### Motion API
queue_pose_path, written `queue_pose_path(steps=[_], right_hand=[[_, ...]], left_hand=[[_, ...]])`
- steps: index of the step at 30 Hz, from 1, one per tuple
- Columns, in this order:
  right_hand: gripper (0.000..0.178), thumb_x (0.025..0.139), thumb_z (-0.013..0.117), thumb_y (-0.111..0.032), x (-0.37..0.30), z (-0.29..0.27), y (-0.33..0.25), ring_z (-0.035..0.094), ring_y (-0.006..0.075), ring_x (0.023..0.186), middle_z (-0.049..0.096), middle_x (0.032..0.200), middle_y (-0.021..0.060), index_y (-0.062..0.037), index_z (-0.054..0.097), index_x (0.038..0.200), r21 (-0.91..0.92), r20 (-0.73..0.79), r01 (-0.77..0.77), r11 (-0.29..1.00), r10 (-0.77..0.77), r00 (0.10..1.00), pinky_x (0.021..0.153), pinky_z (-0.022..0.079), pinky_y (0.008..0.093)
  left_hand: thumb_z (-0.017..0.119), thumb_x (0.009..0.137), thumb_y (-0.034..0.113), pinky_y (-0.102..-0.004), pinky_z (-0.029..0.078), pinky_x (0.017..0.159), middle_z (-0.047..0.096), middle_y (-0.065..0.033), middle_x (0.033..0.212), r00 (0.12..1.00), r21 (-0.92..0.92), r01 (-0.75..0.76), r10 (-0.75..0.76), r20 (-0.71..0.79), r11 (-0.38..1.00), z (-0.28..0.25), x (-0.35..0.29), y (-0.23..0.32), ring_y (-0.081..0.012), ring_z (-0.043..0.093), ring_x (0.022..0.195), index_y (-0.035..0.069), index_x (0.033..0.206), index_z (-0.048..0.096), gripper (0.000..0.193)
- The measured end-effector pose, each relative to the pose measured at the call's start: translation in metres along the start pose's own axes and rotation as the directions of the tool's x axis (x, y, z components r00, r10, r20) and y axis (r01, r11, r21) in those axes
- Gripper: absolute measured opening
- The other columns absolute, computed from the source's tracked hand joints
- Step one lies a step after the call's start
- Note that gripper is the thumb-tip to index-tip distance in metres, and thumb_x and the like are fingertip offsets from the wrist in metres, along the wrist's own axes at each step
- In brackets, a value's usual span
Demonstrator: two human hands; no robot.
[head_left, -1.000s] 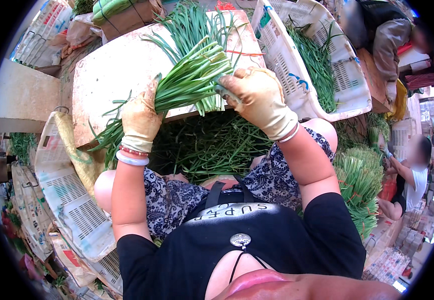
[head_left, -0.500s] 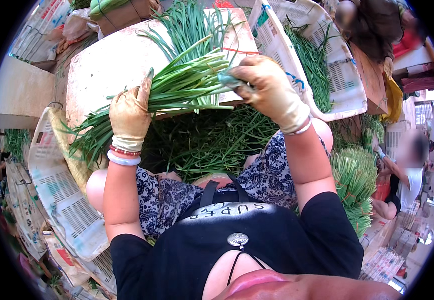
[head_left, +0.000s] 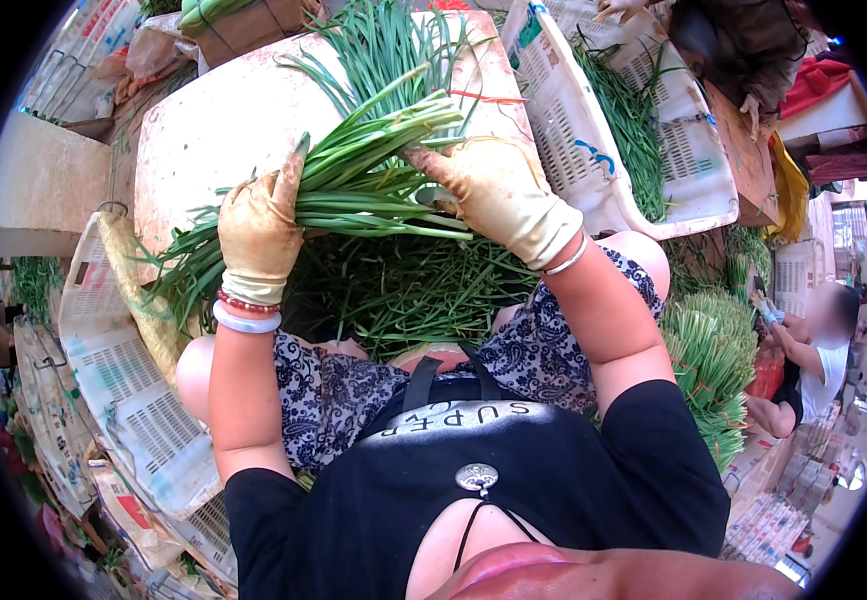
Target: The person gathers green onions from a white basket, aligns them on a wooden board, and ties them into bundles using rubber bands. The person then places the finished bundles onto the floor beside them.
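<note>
A loose bunch of garlic chives (head_left: 354,190) lies across my left hand (head_left: 259,232), which is closed round it in a stained cream glove, thumb up. The leafy ends droop to the left; the pale stalk ends point right. My right hand (head_left: 506,195), gloved the same way, is closed at the stalk end, its fingertips pressed among the stalks and partly hidden by them. Beyond the bunch, more garlic chives (head_left: 379,50) lie on a pale, worn board (head_left: 214,125). Below my hands, a heap of loose green leaves (head_left: 404,295) lies between my knees.
A white plastic crate (head_left: 699,195) with chives stands right of the board. Tied bundles (head_left: 709,350) stand by my right leg. Another white crate (head_left: 139,390) leans at my left. Two people work at the right, one in a white shirt (head_left: 832,375). An orange tie (head_left: 484,98) lies on the board.
My right hand has moved left and slightly down, from beside the stalk tips in onto the stalks. The bluish-green thing at its fingers no longer shows clearly. My left hand has kept its hold.
</note>
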State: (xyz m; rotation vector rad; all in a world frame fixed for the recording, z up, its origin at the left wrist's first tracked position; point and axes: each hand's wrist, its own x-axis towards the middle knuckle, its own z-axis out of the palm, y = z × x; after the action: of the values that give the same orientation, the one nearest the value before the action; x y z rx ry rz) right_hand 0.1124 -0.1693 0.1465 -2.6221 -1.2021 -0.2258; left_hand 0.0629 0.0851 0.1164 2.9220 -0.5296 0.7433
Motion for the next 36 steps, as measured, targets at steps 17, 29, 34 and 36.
queue_pose_path(steps=[17, 29, 34, 36], right_hand=[[0.031, 0.068, 0.070, -0.022, -0.030, -0.087, 0.046, 0.047, 0.0080, 0.056, 0.053, 0.063, 0.0005, -0.0048, 0.060, 0.092, 0.548, 0.525, -0.252, 0.798, -0.093, 0.846, 0.051, 0.040, 0.0237], [0.017, 0.078, 0.051, -0.020, 0.002, -0.012, 0.013, 0.058, 0.0248, 0.060, 0.056, 0.060, 0.0069, -0.0191, 0.062, 0.090, 0.162, 0.063, 0.053, 0.985, -0.064, 0.996, 0.053, 0.045, 0.0347], [0.023, 0.069, 0.060, -0.015, -0.003, 0.010, 0.004, 0.058, 0.0256, 0.062, 0.056, 0.062, 0.0083, -0.0152, 0.063, 0.092, 0.232, 0.082, 0.022, 0.973, -0.042, 0.996, 0.056, 0.046, 0.0358], [0.025, 0.065, 0.066, -0.014, -0.002, 0.013, 0.005, 0.058, 0.0274, 0.065, 0.056, 0.065, 0.0098, -0.0106, 0.063, 0.089, 0.345, 0.039, 0.061, 0.937, -0.079, 0.996, 0.058, 0.046, 0.0362]], left_hand=[[0.061, 0.067, 0.008, -0.0365, 0.045, 0.066, 0.057, -0.0088, 0.080, 0.995, 0.063, 0.046, -0.039, -0.096, 0.997, -0.012, 0.001, -0.033, -0.0267, 0.056, 0.071, 0.012, 0.122, 0.043, 0.058], [0.064, 0.059, 0.008, -0.0385, 0.043, 0.070, 0.056, -0.0098, 0.082, 0.987, 0.013, -0.124, 0.125, -0.097, 0.992, -0.009, 0.004, -0.018, -0.0289, 0.055, 0.075, 0.006, 0.117, 0.046, 0.061], [0.069, 0.056, 0.013, -0.0381, 0.044, 0.072, 0.057, -0.0102, 0.084, 0.995, -0.063, -0.097, 0.096, -0.008, 0.993, -0.011, 0.002, -0.021, -0.0285, 0.056, 0.078, 0.006, 0.116, 0.046, 0.065], [0.071, 0.056, 0.014, -0.0382, 0.044, 0.073, 0.057, -0.0103, 0.085, 0.995, -0.108, -0.093, 0.091, -0.028, 0.990, -0.008, 0.000, -0.021, -0.0281, 0.057, 0.079, 0.007, 0.116, 0.046, 0.065]])
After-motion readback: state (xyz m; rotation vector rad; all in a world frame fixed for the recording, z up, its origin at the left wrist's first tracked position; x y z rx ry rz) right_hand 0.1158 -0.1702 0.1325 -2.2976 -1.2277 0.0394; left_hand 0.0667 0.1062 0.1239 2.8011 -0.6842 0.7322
